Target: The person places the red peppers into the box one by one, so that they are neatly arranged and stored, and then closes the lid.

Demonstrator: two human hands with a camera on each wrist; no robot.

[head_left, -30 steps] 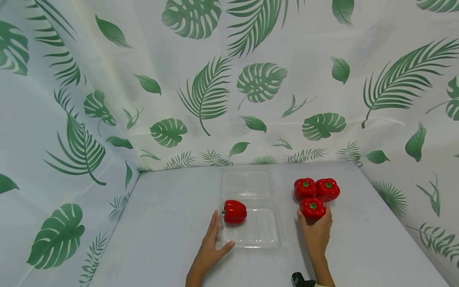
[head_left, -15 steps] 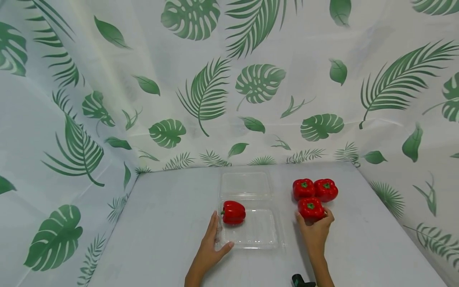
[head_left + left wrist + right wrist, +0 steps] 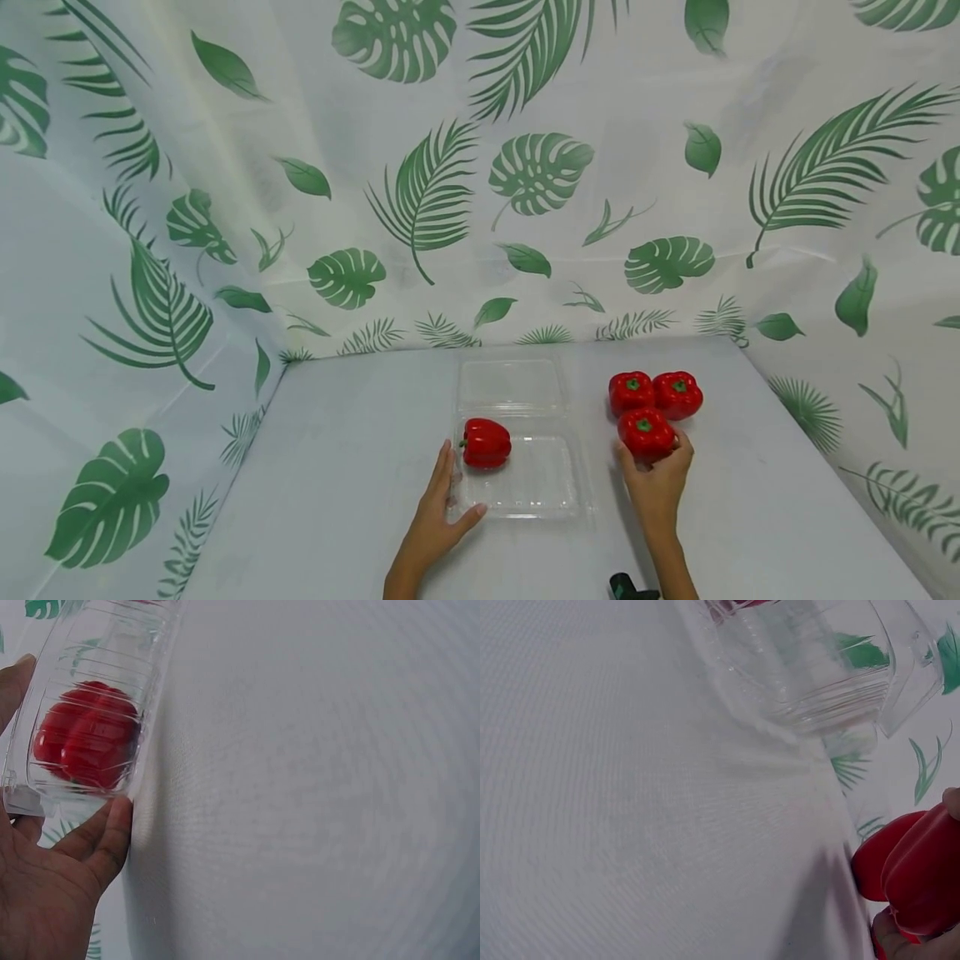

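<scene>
My left hand (image 3: 433,518) rests at the left front corner of a clear plastic clamshell box (image 3: 536,510), thumb apart along the front and fingers nearly straight against the side. Inside that box a red bell pepper (image 3: 486,443) lies on its side, stem to the left; the left wrist view shows this pepper (image 3: 88,739) through the ribbed wall. To the right, my right hand (image 3: 658,492) grips another red bell pepper (image 3: 645,432), stem up, thumb and fingers on opposite sides. Behind it, two more red peppers (image 3: 631,392) (image 3: 678,395) stand side by side, stems up.
The box's lid (image 3: 512,383) lies folded back behind its base. A white cloth-like surface (image 3: 352,433) covers the table. Leaf-printed sheets (image 3: 442,333) rise at the back and sides. A small black device (image 3: 628,587) shows by my right wrist.
The gripped pepper sits slightly higher against the two behind it. My left hand, the box and the pepper inside stay put; the whole head view shifts a little to the left.
</scene>
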